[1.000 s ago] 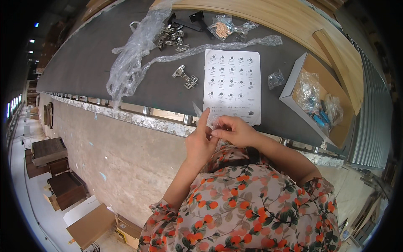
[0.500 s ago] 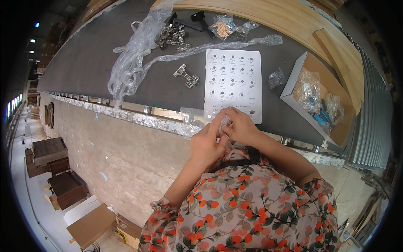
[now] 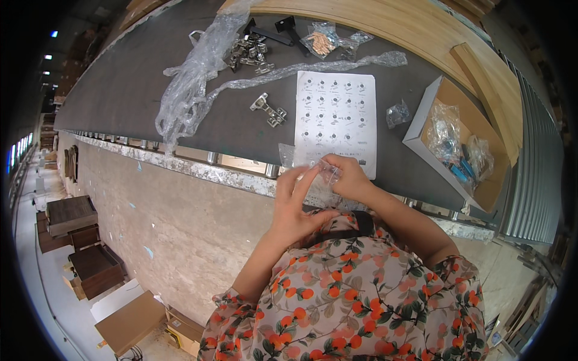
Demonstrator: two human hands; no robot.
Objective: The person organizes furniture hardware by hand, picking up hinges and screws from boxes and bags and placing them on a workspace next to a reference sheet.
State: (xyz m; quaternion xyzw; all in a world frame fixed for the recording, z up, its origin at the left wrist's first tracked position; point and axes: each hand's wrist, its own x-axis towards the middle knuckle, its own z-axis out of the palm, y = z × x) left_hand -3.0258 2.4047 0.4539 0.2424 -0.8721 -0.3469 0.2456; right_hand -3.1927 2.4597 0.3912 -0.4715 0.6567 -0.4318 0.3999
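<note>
The right hand point(image 3: 352, 180) pinches a crinkled, clear plastic bag point(image 3: 329, 173) by the near edge of the dark grey counter point(image 3: 235, 132); the left hand point(image 3: 292, 210) gapes, grip released. Bag-handling seems underway; the next move likely calls for delicate fingerwork.

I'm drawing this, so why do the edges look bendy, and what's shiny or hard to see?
In the head view, the fisheye lens curves the conveyor belt and leaves corners black; in head view, crumpled plastic wrap glints, and the clear bag in the right hand is hard to see.
</note>
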